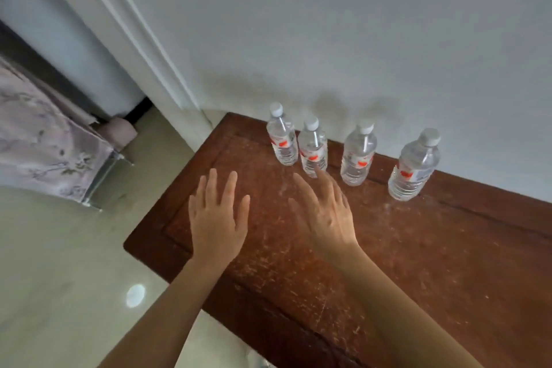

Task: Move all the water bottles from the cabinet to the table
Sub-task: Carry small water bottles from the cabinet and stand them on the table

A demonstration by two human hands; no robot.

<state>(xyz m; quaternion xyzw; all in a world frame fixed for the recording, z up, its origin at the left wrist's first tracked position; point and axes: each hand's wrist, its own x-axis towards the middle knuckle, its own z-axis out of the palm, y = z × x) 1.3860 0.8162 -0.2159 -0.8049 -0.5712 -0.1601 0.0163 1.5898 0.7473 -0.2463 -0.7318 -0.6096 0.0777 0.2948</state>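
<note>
A: Looking at the hands first, what do they do?

B: The left hand (219, 212) is flat and wide, with its fingers spread. It holds nothing. It sits over the near left part of the brown wooden counter (418, 263).

A: And the other one?

B: The right hand (324, 212) is wide too, and it holds nothing. Its fingers point far, at the bottles. One fingertip (321, 171) is at the bottom of the second bottle (312, 148). I cannot tell if it touches.

A: Where are the water bottles?

B: Four of them stand upright on the far side of the counter, near the white wall (328, 39). They make a row from left to right. The first bottle (282, 136) is at the left and the farthest one. The second bottle is just beside it. The third bottle (357, 155) stands a bit apart to the right. The fourth bottle (413, 166) is well to the right. All have white caps and red marks on the labels.

A: What is past the counter?

B: On the left is the pale floor (59, 263) with a bright spot of light. Far left is a cloth with flowers (44, 146).
</note>
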